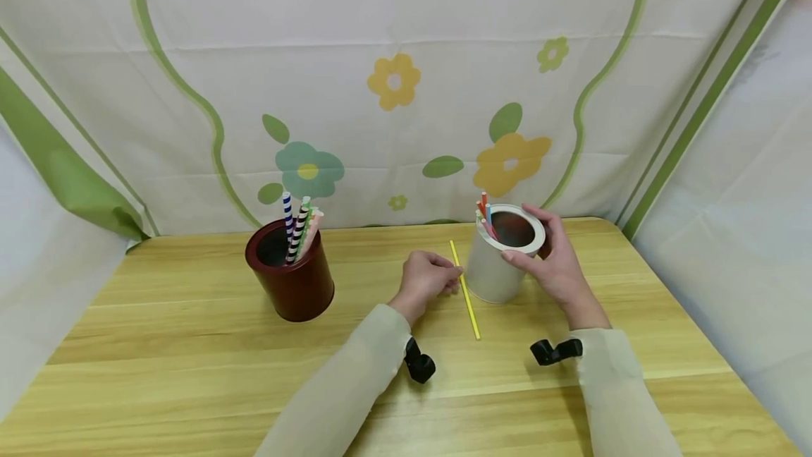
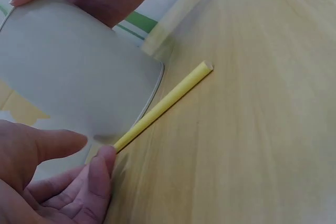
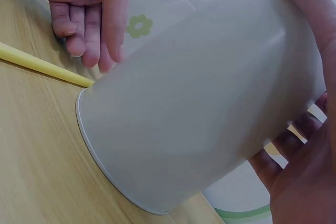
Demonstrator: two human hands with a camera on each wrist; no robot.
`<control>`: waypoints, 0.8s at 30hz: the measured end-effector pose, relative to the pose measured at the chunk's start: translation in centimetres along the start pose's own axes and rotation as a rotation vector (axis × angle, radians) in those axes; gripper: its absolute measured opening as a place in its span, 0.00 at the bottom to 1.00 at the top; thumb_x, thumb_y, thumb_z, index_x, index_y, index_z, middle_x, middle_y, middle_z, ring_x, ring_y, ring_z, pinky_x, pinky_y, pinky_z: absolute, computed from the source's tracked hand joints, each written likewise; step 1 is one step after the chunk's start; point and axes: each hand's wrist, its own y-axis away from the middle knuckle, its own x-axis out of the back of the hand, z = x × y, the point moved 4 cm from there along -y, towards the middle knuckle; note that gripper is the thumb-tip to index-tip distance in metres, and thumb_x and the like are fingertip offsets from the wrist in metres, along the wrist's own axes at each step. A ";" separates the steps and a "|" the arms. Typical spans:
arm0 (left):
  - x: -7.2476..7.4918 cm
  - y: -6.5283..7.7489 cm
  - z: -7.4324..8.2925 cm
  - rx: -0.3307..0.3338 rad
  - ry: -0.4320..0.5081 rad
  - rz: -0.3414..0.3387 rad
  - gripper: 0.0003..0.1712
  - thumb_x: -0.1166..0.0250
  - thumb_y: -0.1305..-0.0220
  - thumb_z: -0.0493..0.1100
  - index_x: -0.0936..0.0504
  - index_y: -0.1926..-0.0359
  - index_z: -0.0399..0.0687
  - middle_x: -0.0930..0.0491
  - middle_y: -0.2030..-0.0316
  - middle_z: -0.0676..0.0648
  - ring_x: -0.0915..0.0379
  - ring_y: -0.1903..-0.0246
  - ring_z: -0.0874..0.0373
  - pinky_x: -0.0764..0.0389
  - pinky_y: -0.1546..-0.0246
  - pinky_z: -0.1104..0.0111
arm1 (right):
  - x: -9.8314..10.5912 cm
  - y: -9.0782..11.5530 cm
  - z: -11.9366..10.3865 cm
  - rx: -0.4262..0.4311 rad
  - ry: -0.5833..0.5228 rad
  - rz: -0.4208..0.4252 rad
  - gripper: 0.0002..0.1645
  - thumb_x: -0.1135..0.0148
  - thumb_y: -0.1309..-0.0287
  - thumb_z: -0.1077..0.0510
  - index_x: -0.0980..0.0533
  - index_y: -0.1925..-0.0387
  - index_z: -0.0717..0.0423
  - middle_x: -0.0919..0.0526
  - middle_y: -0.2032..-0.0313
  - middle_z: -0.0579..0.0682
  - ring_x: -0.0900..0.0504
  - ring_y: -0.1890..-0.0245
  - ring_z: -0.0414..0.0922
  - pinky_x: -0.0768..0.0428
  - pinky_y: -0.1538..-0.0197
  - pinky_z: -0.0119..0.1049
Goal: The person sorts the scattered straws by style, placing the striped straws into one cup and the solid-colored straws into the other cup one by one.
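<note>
A yellow paper straw (image 1: 468, 302) lies on the table, just left of a white cylindrical canister (image 1: 493, 273). My left hand (image 1: 426, 279) is beside this straw, its fingertips touching or nearly touching it. In the left wrist view the thumb stands apart from the fingers (image 2: 100, 174), so the straw (image 2: 173, 98) is not pinched. My right hand (image 1: 558, 263) grips the canister near its rim, thumb in front and fingers around the far right side. The canister (image 3: 194, 98) is upright on the table and holds several thin coloured straws (image 1: 485, 214) leaning at its left rim.
To the left stands a dark red canister (image 1: 298, 295) with several striped and pastel paper straws (image 1: 299, 228) in it. The wooden table (image 1: 190, 365) ends at a flowered curtain (image 1: 393, 139) behind, with white fabric at both sides.
</note>
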 end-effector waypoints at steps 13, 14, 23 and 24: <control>-0.4 -1.2 0.8 0.131 -0.081 0.032 0.07 0.23 0.35 0.34 0.09 0.65 0.31 0.09 0.70 0.36 0.08 0.74 0.51 0.10 0.69 0.66 | 0.0 -0.2 0.1 0.000 0.003 0.002 0.51 0.28 0.39 0.71 0.40 0.20 0.54 0.28 0.33 0.39 0.26 0.36 0.37 0.27 0.40 0.20; -0.4 -1.3 0.8 0.136 -0.077 0.038 0.07 0.23 0.36 0.34 0.09 0.65 0.31 0.09 0.71 0.35 0.08 0.74 0.50 0.10 0.70 0.66 | 0.0 -0.2 0.1 -0.001 0.006 0.003 0.51 0.27 0.39 0.71 0.40 0.20 0.53 0.28 0.33 0.39 0.26 0.36 0.37 0.27 0.40 0.20; -0.8 -2.3 1.0 0.180 -0.158 0.059 0.08 0.21 0.38 0.32 0.11 0.71 0.30 0.10 0.74 0.34 0.15 0.85 0.56 0.11 0.75 0.67 | -0.1 -0.2 0.2 -0.014 0.000 0.006 0.51 0.27 0.39 0.71 0.40 0.20 0.52 0.29 0.32 0.39 0.26 0.36 0.38 0.27 0.40 0.21; -0.9 -2.3 1.1 0.179 -0.165 0.055 0.08 0.21 0.39 0.32 0.12 0.71 0.30 0.10 0.73 0.33 0.16 0.86 0.57 0.11 0.75 0.66 | -0.1 -0.2 0.2 -0.015 -0.002 0.006 0.51 0.28 0.38 0.71 0.40 0.20 0.51 0.29 0.32 0.39 0.26 0.36 0.37 0.27 0.39 0.20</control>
